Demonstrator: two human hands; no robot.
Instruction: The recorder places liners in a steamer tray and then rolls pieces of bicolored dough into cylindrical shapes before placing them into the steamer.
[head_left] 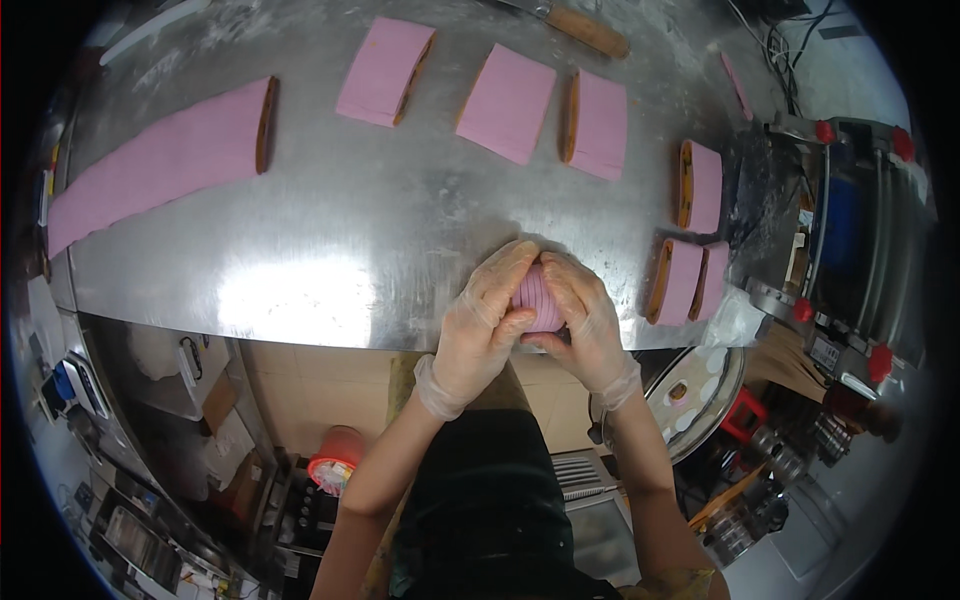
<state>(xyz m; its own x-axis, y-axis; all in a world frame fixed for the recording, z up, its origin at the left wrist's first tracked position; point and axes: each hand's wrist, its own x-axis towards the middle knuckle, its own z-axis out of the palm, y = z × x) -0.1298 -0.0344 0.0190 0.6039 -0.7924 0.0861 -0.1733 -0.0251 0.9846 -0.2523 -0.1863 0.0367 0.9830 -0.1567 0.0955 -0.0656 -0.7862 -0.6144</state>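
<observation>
At the front edge of the steel table, my left hand (480, 325) and my right hand (588, 325) cup a small piece of pink dough (539, 298). Curved grooves run across its top. Both hands wear clear plastic gloves, with fingertips meeting on the far side and thumbs on the near side. The palms hide the dough's sides and underside. Beyond the hands lie pink-topped dough slabs with a brown layer at their cut edges: a long strip (170, 150) at the left and cut blocks such as this one (507, 102). Nearest my right hand is a narrower block (676, 280).
A wooden-handled tool (590, 32) lies at the far edge. A round tray (728, 365) with pale round paper pieces and one small piece stands below the table's right end. Rollers of a machine (865, 230) rise at right. A red bin (338, 455) stands below left.
</observation>
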